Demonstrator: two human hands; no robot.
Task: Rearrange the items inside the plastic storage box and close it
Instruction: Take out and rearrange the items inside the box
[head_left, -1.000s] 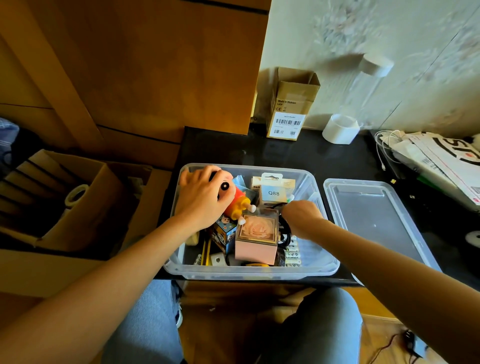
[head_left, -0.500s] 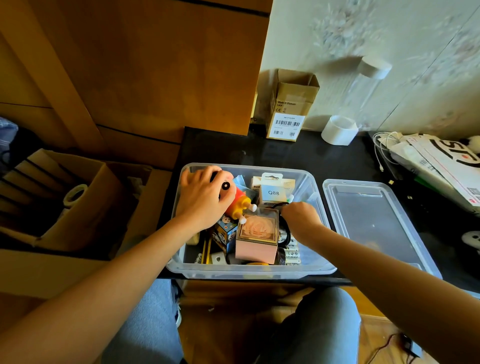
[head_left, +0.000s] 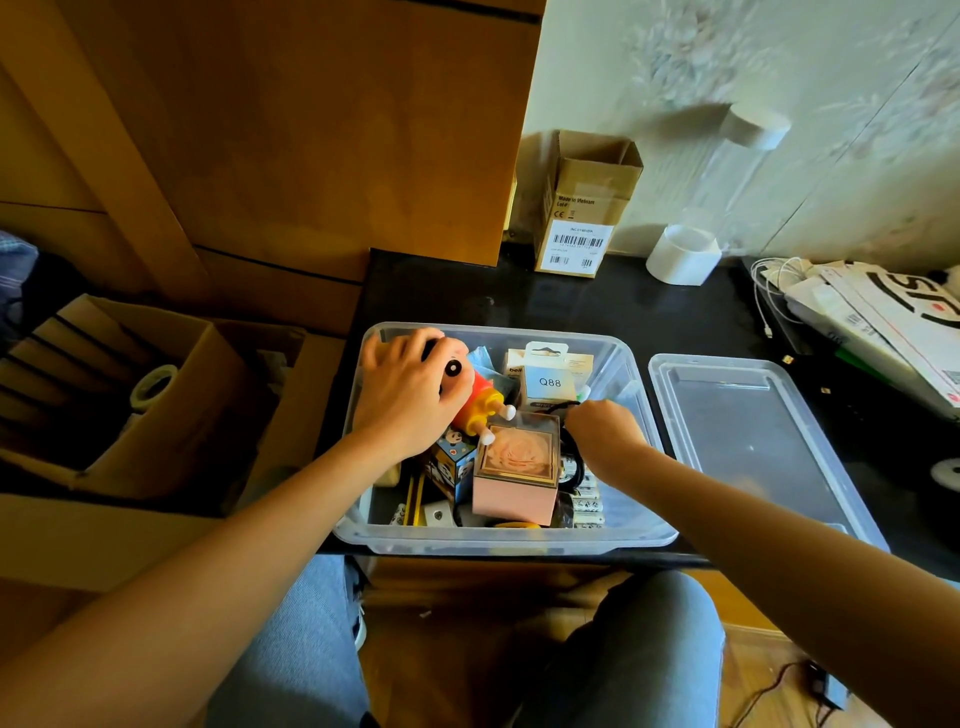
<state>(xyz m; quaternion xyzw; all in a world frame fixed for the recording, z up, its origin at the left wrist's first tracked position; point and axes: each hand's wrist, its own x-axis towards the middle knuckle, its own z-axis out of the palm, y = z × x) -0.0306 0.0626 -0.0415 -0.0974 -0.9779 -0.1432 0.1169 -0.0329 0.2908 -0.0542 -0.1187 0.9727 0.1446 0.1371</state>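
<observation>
The clear plastic storage box (head_left: 498, 543) stands open at the front edge of the black table. Its clear lid (head_left: 748, 441) lies flat to its right. My left hand (head_left: 408, 392) grips the head of a toy figure (head_left: 480, 397) with a red and yellow body, at the box's back left. My right hand (head_left: 602, 434) reaches into the right side and pinches a black cord (head_left: 571, 467) beside a pink rose gift box (head_left: 517, 475). A white Q88 package (head_left: 549, 382), a blue cartoon cube (head_left: 449, 462) and batteries (head_left: 587, 501) also lie inside.
A small open cardboard box (head_left: 584, 208), a white tape roll (head_left: 683, 254) and a clear tube stand at the table's back. Papers and a white cable (head_left: 878, 312) pile at the right. A large cardboard box (head_left: 119, 395) with a tape roll sits left of the table.
My right hand has shifted slightly back and up along the cord inside the box. My left hand stays on the toy figure.
</observation>
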